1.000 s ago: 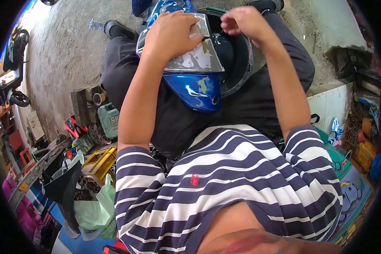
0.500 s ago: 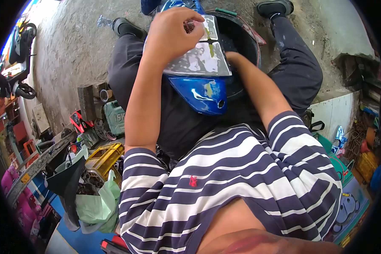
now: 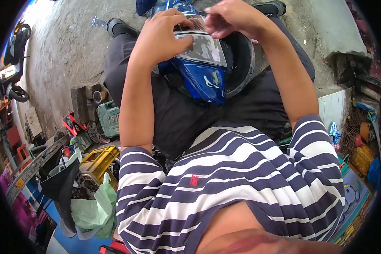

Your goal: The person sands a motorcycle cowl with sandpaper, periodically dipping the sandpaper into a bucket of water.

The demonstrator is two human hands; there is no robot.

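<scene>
A glossy blue panel (image 3: 203, 81) with grey and white patches and a brown mesh-like patch lies across a dark round basin (image 3: 249, 70), between the knees. My left hand (image 3: 160, 39) rests over the panel's left side, thumb and fingers apart around part of the patched surface. My right hand (image 3: 237, 20) is above the panel's right edge and the basin, with its fingers loosely curled and apart. No object shows in either hand. The left palm's underside is hidden.
A green case (image 3: 109, 119), a yellow crate (image 3: 98, 161) and a pale green bag (image 3: 96, 209) stand at the left. A motorcycle (image 3: 19, 59) is at the far left. Cluttered items, among them a blue bag (image 3: 374, 173), lie at the right.
My right hand has risen out of the basin to above the panel's right edge. My left hand and the panel have shifted slightly left in view.
</scene>
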